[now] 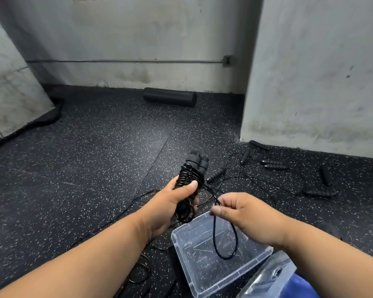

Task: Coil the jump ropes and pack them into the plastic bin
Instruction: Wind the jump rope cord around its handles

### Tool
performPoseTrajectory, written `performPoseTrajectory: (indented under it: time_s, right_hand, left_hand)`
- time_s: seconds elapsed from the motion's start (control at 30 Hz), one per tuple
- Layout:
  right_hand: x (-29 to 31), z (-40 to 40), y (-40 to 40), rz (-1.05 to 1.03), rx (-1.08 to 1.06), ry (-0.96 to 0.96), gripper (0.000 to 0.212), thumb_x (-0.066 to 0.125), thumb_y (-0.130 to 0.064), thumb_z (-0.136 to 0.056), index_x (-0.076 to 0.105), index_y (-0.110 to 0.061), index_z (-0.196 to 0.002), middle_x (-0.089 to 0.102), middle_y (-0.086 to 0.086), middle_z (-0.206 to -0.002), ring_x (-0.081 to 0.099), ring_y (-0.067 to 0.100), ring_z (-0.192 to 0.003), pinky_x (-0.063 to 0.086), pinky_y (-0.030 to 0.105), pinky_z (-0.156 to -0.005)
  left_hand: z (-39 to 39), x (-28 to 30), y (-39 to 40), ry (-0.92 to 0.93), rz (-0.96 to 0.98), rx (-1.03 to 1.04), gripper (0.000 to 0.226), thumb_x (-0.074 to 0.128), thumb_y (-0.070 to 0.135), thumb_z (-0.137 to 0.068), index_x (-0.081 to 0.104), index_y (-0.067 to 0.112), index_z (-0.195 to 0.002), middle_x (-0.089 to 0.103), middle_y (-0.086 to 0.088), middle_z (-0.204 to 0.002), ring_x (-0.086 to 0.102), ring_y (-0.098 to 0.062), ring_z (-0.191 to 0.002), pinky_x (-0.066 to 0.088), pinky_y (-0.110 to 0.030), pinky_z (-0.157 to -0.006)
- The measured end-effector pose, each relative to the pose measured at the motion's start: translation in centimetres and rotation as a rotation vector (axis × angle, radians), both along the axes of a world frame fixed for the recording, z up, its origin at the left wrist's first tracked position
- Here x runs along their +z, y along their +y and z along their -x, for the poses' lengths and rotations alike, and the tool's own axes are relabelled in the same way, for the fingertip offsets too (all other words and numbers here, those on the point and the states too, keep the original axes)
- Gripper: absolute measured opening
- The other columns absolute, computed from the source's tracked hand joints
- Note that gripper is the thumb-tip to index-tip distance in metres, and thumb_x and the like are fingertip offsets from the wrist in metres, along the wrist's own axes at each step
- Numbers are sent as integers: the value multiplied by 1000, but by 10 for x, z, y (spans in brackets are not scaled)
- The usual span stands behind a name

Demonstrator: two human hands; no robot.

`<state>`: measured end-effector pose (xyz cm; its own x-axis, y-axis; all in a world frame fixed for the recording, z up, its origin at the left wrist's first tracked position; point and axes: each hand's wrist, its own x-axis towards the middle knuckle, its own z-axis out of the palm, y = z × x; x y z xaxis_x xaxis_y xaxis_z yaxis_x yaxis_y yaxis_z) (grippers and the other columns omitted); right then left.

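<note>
My left hand (pixel 170 203) grips a black jump rope (pixel 192 173), its two handles held together with the cord wound round them. My right hand (pixel 243 214) pinches the loose end of that cord, and a loop of it (pixel 224 239) hangs over the clear plastic bin (pixel 202 274). The bin sits on the floor below my hands with no rope lying in it. Several other black jump ropes (pixel 274 164) lie uncoiled on the floor to the right, near the wall corner.
The bin's clear lid (pixel 269 276) leans at the bottom right against something blue. A black foam roller (pixel 170 97) lies by the back wall. More cord loops (pixel 140 269) lie on the speckled rubber floor under my left forearm. A concrete pillar (pixel 310 72) stands at right.
</note>
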<state>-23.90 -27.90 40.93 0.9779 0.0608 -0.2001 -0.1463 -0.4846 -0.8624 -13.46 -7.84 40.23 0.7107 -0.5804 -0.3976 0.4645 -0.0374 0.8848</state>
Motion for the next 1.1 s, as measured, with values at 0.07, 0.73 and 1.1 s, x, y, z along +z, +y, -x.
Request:
performPoseTrajectory:
  time_s: [0.07,0.73,1.1]
  right_hand:
    - [2,-1,0,-90,-80,-25,34,60,-38,-104,55,-14,-79,47,-8,-59,40,8,-55,38,25,-54]
    - [-3,-11,9,-838,-641,183,14,56,-13,-105,56,-11,-92,64,2,-63,62,10,-53,49,17,-46]
    - [0,-7,25,-892,-528,313,13,58,-17,-105,55,-10,-95,63,7,-64,63,14,-51,48,19,-43]
  left_hand:
    - [1,-3,-1,34,22,13,56,77,40,-83,56,16,-128,67,-14,-92,65,-24,-77,52,-39,-80]
    - [29,-10,-16,82,96,-38,57,75,45,-82,53,25,-132,68,-11,-98,73,-33,-93,61,-45,-81]
    - [22,-16,-18,58,101,92,56,76,43,-86,55,25,-134,73,-2,-97,64,-18,-76,51,-33,-68]
